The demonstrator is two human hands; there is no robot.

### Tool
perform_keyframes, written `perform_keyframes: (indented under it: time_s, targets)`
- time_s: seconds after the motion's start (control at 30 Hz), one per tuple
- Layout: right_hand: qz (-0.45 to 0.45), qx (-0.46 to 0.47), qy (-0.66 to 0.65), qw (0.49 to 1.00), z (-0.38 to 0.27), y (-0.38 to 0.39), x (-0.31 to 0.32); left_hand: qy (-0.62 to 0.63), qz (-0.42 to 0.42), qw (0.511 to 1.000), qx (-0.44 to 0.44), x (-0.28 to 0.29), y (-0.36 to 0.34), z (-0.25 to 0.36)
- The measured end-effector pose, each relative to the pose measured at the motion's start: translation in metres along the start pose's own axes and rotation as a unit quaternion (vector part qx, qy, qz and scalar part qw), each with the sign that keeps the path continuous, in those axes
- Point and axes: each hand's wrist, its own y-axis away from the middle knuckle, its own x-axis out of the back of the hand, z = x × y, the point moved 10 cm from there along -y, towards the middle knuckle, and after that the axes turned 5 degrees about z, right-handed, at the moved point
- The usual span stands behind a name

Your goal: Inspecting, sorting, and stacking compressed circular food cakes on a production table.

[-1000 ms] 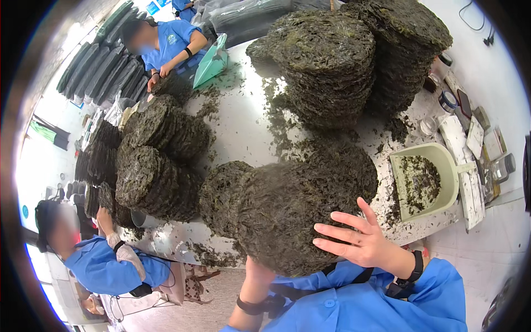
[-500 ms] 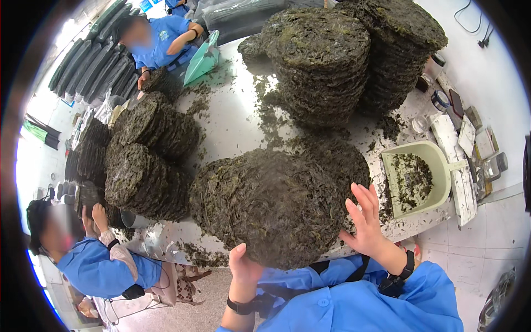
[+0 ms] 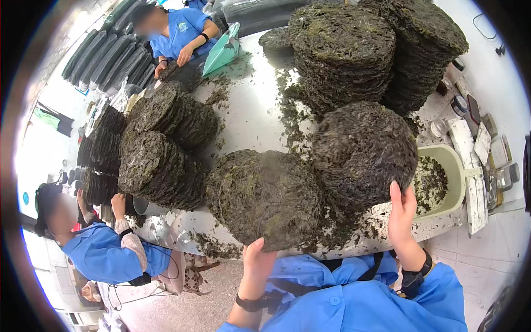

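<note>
Holding a round, dark seaweed disc (image 3: 365, 155) right of the frame's centre, the person's right hand (image 3: 402, 218) grips its lower edge. The left hand (image 3: 258, 263), at lower centre, grasps the near edge of another disc (image 3: 265, 199), thumb on top, remaining fingers hidden. Partly covered by the right-hand disc, a pale green dustpan (image 3: 456, 177) at the right of the frame contains dark flakes (image 3: 431, 182). A dark-lidded jar (image 3: 506, 176) sits near the right edge; its contents are too small to tell. More flakes litter the white table (image 3: 249, 119), where tall seaweed stacks (image 3: 343, 61) stand at upper right and shorter piles (image 3: 157, 171) at left. Two co-workers in blue, one at upper left (image 3: 185, 33), another at lower left (image 3: 113, 254), handle seaweed. Black bundles (image 3: 105, 55) fill the upper left, and a speckled floor (image 3: 182, 293) shows below.
</note>
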Motion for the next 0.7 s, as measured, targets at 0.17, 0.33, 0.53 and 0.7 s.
perform_keyframes:
  time_s: [0.17, 0.33, 0.53, 0.7]
  targets:
    - [0.078, 0.146, 0.34, 0.926, 0.024, -0.001, 0.024, -0.005, 0.009, 1.0, 0.014, -0.003, 0.001, 0.0]
    - [-0.37, 0.284, 0.218, 0.857, -0.051, 0.082, -0.111, -0.116, -0.038, 0.992, -0.025, -0.03, 0.021, -0.009]
    - [-0.351, 0.411, 0.197, 0.818, -0.063, 0.11, -0.125, -0.144, -0.092, 0.985, -0.025, -0.039, 0.023, -0.019]
    - [-0.324, 0.418, 0.212, 0.822, -0.07, 0.101, -0.109, -0.163, -0.069, 0.984, -0.036, -0.04, 0.024, -0.014]
